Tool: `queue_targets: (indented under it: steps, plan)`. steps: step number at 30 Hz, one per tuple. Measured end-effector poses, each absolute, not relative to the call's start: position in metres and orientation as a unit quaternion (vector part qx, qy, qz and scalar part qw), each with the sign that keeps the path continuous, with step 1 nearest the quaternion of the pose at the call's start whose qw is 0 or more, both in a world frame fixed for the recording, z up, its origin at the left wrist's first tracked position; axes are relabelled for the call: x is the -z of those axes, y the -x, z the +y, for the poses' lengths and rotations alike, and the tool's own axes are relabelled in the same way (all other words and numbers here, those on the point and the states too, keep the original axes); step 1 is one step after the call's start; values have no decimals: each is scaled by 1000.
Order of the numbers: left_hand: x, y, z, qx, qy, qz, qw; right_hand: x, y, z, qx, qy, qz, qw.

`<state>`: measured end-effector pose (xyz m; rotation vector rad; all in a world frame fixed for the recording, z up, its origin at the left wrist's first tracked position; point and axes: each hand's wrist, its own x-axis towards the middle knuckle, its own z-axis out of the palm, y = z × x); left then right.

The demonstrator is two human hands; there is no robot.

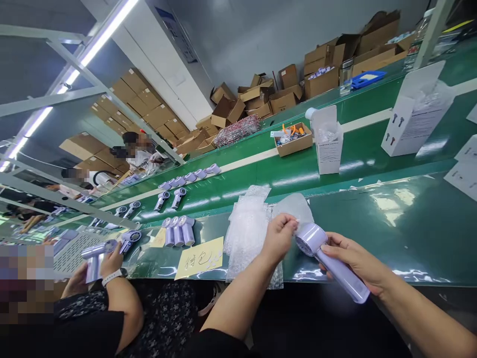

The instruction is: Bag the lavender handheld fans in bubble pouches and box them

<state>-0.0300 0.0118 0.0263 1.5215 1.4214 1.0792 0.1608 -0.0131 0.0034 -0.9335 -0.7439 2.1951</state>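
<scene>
My right hand (357, 261) grips the handle of a lilac hand-held fan (330, 261), head pointing up-left. My left hand (279, 234) pinches the edge of a clear bubble-wrap bag (296, 206) just above the fan's head. A pile of more bubble-wrap bags (248, 231) lies on the green table (410, 223) to the left of my left hand. Three lilac fans (179, 229) lie side by side further left, behind a yellow paper label (200, 257).
A co-worker at my left holds a fan (97, 253) in both hands. More fans (175, 196) ride the green conveyor belt (261, 174). White cartons (328, 144) (417, 117), a small cardboard tray of parts (294, 139) and stacked brown boxes (335, 59) stand beyond.
</scene>
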Motion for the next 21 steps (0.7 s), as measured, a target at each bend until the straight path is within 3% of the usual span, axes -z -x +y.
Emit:
queue_targets:
  steps: [5,9,14,21]
  plan:
    - [-37,22,9,-374,-792,429,222,-5,-167,-18,-814,351,-286,364]
    - [-44,18,22,-341,-837,367,221,-6,-172,-15,-802,362,-276,388]
    - [-46,6,35,-293,-911,258,135,-10,-187,-11,-783,387,-219,434]
    - [-46,-25,33,-254,-908,284,172,-19,-189,6,-718,416,-221,512]
